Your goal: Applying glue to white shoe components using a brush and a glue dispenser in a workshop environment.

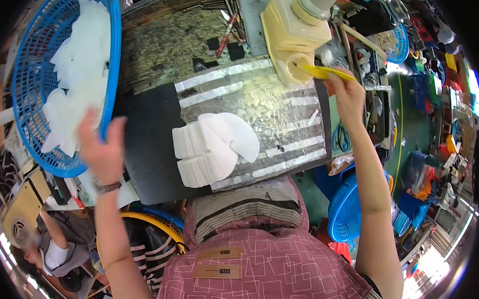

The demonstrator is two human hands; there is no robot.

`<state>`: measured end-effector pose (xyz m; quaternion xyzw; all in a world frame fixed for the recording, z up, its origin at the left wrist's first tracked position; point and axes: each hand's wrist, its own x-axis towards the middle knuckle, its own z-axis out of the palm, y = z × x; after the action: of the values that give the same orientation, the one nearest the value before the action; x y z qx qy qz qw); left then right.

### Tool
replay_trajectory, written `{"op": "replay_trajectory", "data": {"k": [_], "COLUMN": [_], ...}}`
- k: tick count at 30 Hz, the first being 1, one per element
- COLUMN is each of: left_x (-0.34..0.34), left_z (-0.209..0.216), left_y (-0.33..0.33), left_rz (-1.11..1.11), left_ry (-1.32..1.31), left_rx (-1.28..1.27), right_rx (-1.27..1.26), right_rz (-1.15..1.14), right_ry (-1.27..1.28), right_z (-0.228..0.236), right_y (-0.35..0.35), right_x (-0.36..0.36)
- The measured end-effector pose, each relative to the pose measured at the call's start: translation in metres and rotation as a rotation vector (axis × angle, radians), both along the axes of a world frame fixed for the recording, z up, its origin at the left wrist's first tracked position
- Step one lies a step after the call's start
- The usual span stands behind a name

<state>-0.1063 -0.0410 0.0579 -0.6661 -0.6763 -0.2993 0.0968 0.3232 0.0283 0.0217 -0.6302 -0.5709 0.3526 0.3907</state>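
My right hand (346, 95) grips a flat yellow-handled tool (325, 73). Its far end reaches the round mouth of a cream plastic pot (295, 28), and I cannot make out its tip. Over the near rim of a blue basket (114, 51), my left hand (103, 152) is raised, smeared by motion, thumb and fingers apart and nothing visible in it. White cut pieces (83, 38) lie in that basket. Two fanned stacks of thin white rounded pieces (209, 150) rest on the taped grey sheet (274, 102), overlapping each other.
A black mat (147, 144) lies under the sheet. Pens and dark scraps surround a red pen (226, 35) on the worn bench (152, 53). Another blue basket (347, 209) stands low at right. At lower left a co-worker (60, 254) sits by a tan machine (22, 214).
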Motion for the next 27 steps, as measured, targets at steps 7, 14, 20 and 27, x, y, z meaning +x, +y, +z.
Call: {"op": "replay_trajectory", "data": {"k": [7, 14, 20, 27], "left_x": [0.109, 0.105, 0.107, 0.101], "left_z": [-0.092, -0.112, -0.094, -0.091], "left_y": [0.03, 0.044, 0.038, 0.02], "left_rz": [-0.419, -0.493, -0.407, -0.329], "left_ry": [-0.235, -0.302, -0.385, -0.299], "left_rx": [-0.945, -1.063, -0.78, -0.894], "right_rx": [-0.324, -0.332, -0.227, -0.149], "right_rz": [-0.106, 0.692, 0.753, 0.598], "right_ry": [0.289, -0.28, -0.587, -0.223], "right_z": [-0.02, -0.015, -0.015, -0.033], "right_y": [0.01, -0.014, -0.051, -0.06], "right_x": [0.023, -0.113, -0.094, -0.113]}}
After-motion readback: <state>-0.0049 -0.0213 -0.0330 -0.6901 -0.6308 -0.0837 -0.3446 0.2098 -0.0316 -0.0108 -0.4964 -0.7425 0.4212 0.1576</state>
